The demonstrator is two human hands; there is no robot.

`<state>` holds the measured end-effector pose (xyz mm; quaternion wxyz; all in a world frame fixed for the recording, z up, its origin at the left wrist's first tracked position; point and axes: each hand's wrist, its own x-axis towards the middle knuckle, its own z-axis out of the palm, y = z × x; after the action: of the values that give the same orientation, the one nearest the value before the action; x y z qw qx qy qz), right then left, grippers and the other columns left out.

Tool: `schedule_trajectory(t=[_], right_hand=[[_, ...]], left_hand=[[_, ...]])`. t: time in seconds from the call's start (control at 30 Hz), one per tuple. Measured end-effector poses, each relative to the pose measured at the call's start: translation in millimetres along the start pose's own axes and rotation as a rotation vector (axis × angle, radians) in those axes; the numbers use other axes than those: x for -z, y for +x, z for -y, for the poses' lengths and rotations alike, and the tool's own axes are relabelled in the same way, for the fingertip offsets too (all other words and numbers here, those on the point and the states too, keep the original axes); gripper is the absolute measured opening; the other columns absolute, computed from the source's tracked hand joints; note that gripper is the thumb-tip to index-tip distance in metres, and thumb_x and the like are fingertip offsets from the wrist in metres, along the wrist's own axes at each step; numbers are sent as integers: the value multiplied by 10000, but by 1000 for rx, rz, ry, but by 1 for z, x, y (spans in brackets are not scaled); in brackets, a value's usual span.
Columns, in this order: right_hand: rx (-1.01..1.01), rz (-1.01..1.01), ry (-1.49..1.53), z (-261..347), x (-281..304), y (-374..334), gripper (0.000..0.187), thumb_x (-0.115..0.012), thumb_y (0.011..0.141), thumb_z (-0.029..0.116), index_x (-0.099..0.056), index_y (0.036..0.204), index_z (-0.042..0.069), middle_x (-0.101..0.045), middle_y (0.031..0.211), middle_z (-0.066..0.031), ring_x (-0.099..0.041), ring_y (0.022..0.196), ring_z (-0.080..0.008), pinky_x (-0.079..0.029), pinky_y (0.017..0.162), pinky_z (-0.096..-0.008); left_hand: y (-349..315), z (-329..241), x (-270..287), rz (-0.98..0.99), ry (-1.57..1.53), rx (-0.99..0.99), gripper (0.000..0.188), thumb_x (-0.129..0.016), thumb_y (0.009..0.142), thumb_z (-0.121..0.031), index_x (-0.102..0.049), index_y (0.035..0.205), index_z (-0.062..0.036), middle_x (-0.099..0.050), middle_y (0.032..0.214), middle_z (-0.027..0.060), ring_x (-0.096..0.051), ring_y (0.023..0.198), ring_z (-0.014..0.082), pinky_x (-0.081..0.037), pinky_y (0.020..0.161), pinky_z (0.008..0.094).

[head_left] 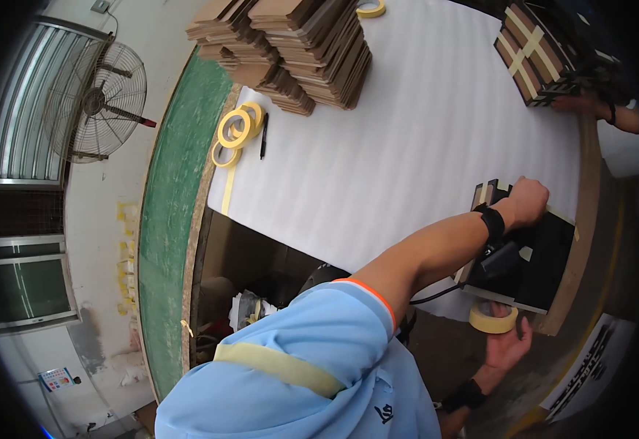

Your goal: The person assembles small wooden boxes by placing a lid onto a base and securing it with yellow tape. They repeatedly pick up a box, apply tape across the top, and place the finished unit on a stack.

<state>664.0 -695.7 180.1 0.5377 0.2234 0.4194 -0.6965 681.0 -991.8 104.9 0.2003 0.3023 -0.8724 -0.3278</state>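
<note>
My left arm reaches across to a flat black box-like piece [553, 252] at the table's right edge. On its far corner, next to brown board and pale tape strips, my left hand [528, 201] is closed, knuckles up; what its fingers grip is hidden. My right hand [506, 347] is below the near edge of the piece, palm up. It holds a roll of yellow masking tape [493, 319], with fingers partly inside the ring. A dark object with a cable [498, 263] lies between my left forearm and the piece.
Stacks of brown cardboard pieces [312, 51] stand on the white-covered table [407, 146]. Tape rolls [235, 132] and a black pen [264, 136] lie at the left. Another person's hand [586, 104] touches a taped stack [531, 55] at far right. A fan [94, 101] is by the wall.
</note>
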Motion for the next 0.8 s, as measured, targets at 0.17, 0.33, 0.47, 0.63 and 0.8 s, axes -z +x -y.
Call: schedule_trajectory(t=[0.17, 0.33, 0.47, 0.63, 0.8], right_hand=[[119, 207, -71, -3, 40, 25, 380, -568, 910, 192, -533, 1206, -44, -547, 1283, -212, -498, 1250, -400, -360, 1139, -562], [238, 177, -182, -20, 20, 13, 404, -548, 900, 186, -506, 1253, -6, -564, 1262, -209, -572, 1164, -370, -457, 1036, -496], [274, 86, -266, -29, 20, 4, 477, -542, 880, 185, -466, 1326, 32, -551, 1321, -245, -559, 1202, -399, -442, 990, -471], [547, -147, -515, -54, 30, 1, 654, -562, 868, 185, -346, 1483, 141, -553, 1314, -198, -639, 1055, -325, -497, 728, -347], [1398, 30, -745, -126, -4, -42, 817, -798, 798, 260, -396, 1455, -14, -534, 1314, -310, -616, 1105, -379, -540, 861, -394]], left_hand=[[-1, 4, 1, -8, 2, -51, 173, -675, 803, -234, -713, 773, -68, -682, 763, 203, -680, 786, 403, -543, 717, 505], [-19, -9, 35, 115, -10, -142, 424, -707, 845, -293, -642, 1169, -27, -591, 1235, 202, -527, 1196, 388, -421, 997, 501], [-42, 3, 96, 67, -89, -172, 394, -660, 902, -239, -636, 1227, -16, -576, 1321, 229, -481, 1305, 395, -396, 1072, 480], [-94, 19, 218, -42, -356, -177, 271, -612, 931, -187, -682, 1113, 1, -697, 1105, 165, -646, 1065, 348, -496, 968, 422], [-165, 20, 389, -257, -495, -259, 240, -601, 982, -174, -702, 1123, -8, -731, 1082, 119, -694, 1012, 221, -535, 894, 342]])
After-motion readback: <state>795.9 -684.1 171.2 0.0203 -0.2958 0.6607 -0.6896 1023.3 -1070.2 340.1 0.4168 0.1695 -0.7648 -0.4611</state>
